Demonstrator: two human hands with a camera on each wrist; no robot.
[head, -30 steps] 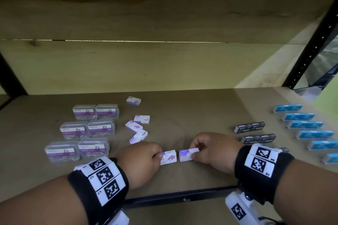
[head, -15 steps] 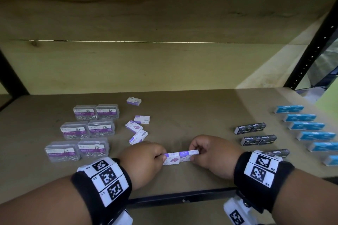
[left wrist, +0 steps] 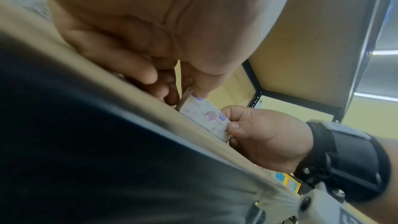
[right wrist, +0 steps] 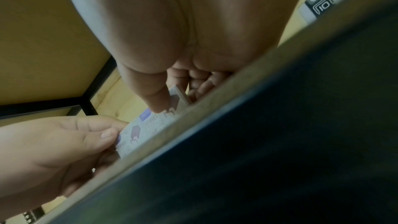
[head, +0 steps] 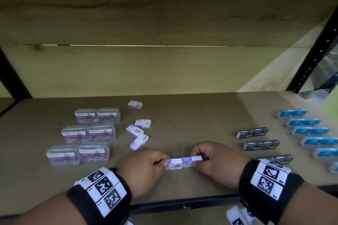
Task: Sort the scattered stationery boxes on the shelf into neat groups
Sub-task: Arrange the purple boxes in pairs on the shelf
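Observation:
Two small white-and-purple staple boxes lie end to end, touching, near the shelf's front edge. My left hand [head: 165, 161] pinches the left box [head: 173, 164] at its outer end. My right hand [head: 198, 160] pinches the right box [head: 191, 161] at its outer end. In the left wrist view my left hand [left wrist: 191, 89] holds the left box [left wrist: 201, 113], with the right hand [left wrist: 231, 125] beyond it. The right wrist view has my right hand [right wrist: 163, 106] on the right box [right wrist: 170, 108] and the left hand [right wrist: 116, 134] on the left box [right wrist: 135, 134].
Several loose white-purple boxes [head: 137, 131] lie scattered behind my left hand. Clear paper clip boxes [head: 88, 133] stand in paired rows at the left. Black staple boxes [head: 252, 132] sit in rows to the right, and blue boxes [head: 310, 130] form a column at the far right.
The two white-purple boxes stood apart one second ago. Both hands have moved inward and the boxes now meet end to end.

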